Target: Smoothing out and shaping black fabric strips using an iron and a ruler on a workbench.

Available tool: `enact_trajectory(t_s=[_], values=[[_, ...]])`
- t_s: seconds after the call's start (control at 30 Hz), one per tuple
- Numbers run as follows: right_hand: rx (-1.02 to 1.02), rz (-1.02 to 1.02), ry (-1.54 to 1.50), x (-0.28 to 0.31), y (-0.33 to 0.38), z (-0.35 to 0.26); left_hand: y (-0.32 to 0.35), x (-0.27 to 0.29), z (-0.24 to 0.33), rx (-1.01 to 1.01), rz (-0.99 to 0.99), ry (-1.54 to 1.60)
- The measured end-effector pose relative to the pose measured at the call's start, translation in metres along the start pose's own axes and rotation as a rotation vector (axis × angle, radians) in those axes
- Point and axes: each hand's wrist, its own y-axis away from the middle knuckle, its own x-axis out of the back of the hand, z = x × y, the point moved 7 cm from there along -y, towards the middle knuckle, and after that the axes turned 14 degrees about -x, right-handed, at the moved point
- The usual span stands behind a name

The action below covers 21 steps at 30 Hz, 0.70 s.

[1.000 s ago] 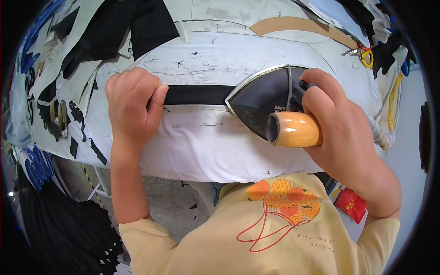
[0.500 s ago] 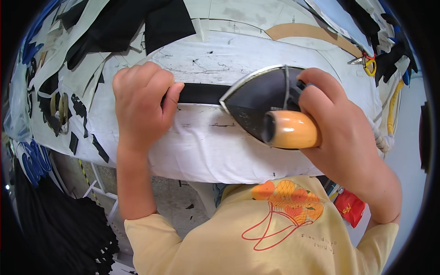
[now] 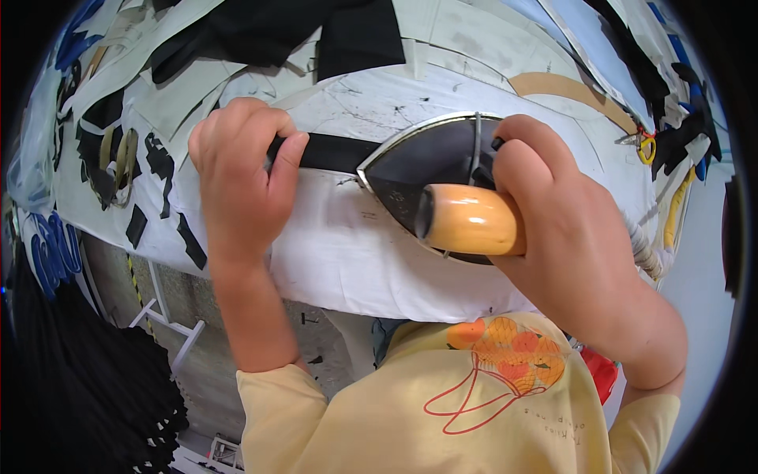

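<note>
Gripping the iron point(image 3: 442, 182) by its rounded wooden handle point(image 3: 472, 219), the right hand point(image 3: 568, 237) has its fingers curled shut around the grip, thumb underneath. The iron's dark body with a bright metal rim sits flat on the white padded table point(image 3: 347, 261), its pointed nose aimed toward the person's left and resting on a black fabric strip point(image 3: 332, 152). That strip runs straight across the table between the two hands — one end under the iron's tip, the other under the left hand point(image 3: 241, 178). The left hand lies knuckles-up with its fingers bent and pressed together, thumb alongside, pinning the strip down against the white cover. Black cloth scraps point(image 3: 158, 166) and paper pattern pieces lie scattered farther back on the table, and a larger black cloth piece point(image 3: 316, 35) lies near its far edge. The person's yellow shirt point(image 3: 442, 411) fills the lower edge of the view.
</note>
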Motion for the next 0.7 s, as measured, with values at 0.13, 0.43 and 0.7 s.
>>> enact_trajectory(t_s=[0.13, 0.43, 0.7], values=[[0.008, 0.036, 0.005, 0.000, 0.001, 0.000, 0.003, -0.001, -0.007, 0.048, -0.012, 0.051], [0.009, 0.075, 0.006, 0.004, 0.001, -0.003, 0.002, -0.001, -0.006, 0.047, 0.001, 0.007], [0.076, -0.046, 0.028, -0.001, -0.015, -0.044, 0.004, 0.002, -0.009, 0.067, 0.024, 0.030]])
